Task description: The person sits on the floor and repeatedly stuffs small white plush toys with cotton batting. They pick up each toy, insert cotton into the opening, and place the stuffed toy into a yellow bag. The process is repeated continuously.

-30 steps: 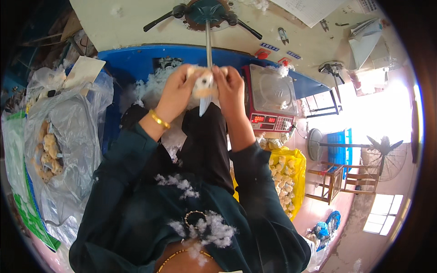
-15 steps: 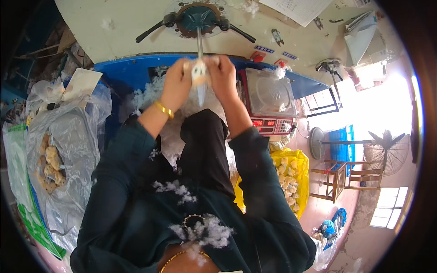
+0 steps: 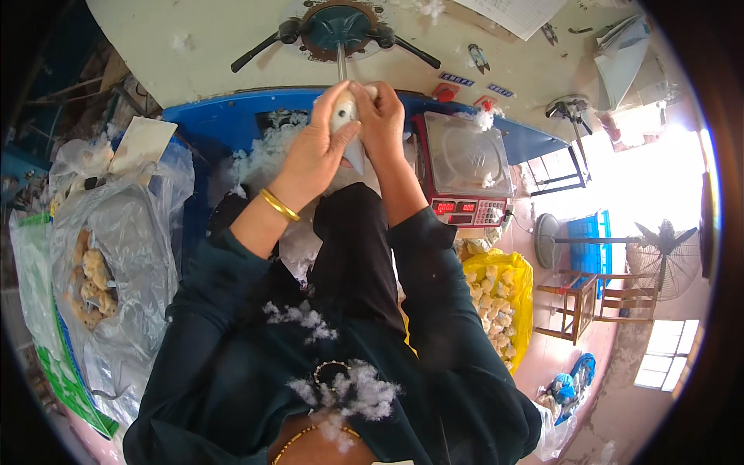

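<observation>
Between my two hands is a small plush toy (image 3: 342, 116), cream-coloured, with a dark eye and a pale grey lower part pointing towards me. It sits at the near end of a thin metal tube (image 3: 341, 62), which sticks out of a round dark fitting on the machine. My left hand (image 3: 316, 147), with a gold bracelet at the wrist, wraps the toy's left side, its thumb lying across the front. On the other side my right hand (image 3: 380, 120) grips the toy with bent fingers. Whether the tube goes into the toy is hidden by my fingers.
White fluff (image 3: 271, 151) lies around the blue trough edge (image 3: 225, 105). Right of my hands stands a red scale (image 3: 469, 167). Plush pieces fill a yellow bag (image 3: 523, 302) at right and a clear plastic bag (image 3: 147, 256) at left. Black handles (image 3: 411, 56) flank the tube.
My left hand has shifted over the toy, and its thumb now crosses the front. The toy has turned, so one eye shows instead of two.
</observation>
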Demonstrator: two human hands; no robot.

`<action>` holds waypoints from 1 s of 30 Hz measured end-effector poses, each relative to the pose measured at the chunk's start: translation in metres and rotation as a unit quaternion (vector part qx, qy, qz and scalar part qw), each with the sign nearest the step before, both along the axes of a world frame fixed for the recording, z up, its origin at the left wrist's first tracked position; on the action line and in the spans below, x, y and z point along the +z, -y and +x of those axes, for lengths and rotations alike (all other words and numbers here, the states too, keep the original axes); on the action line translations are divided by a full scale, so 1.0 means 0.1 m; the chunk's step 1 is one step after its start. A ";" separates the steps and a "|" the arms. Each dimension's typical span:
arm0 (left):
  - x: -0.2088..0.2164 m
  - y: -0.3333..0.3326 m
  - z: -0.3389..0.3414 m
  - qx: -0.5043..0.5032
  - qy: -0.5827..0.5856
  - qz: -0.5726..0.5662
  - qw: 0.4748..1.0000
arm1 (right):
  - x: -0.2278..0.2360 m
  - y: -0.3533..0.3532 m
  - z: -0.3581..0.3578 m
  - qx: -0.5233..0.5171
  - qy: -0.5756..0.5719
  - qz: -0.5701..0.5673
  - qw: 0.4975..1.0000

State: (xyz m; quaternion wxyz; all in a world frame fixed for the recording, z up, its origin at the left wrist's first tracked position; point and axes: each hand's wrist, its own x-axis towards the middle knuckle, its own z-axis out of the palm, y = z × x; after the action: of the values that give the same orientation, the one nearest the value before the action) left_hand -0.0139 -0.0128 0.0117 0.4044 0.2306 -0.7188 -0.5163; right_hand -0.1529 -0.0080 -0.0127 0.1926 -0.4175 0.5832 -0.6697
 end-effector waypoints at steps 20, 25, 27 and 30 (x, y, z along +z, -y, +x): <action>-0.11 -0.07 0.25 -0.139 0.040 0.043 0.989 | -0.05 -0.36 0.35 -0.003 0.120 -0.006 0.993; -0.18 -0.21 -0.03 -0.063 0.037 0.000 0.997 | 0.15 -0.57 0.03 0.125 0.137 0.093 0.978; -0.11 -0.23 0.02 -0.068 0.040 0.017 0.997 | 0.12 -0.64 0.06 0.129 0.059 0.082 0.987; -0.17 -0.18 0.19 -0.110 0.000 0.061 0.992 | 0.11 -0.73 0.31 0.100 -0.081 0.043 0.991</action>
State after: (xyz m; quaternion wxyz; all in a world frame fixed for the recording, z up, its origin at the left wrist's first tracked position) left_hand 0.0049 0.0051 -0.0054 0.3306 0.1746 -0.7068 -0.6006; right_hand -0.1222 0.0649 -0.0018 0.2282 -0.5180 0.5807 -0.5851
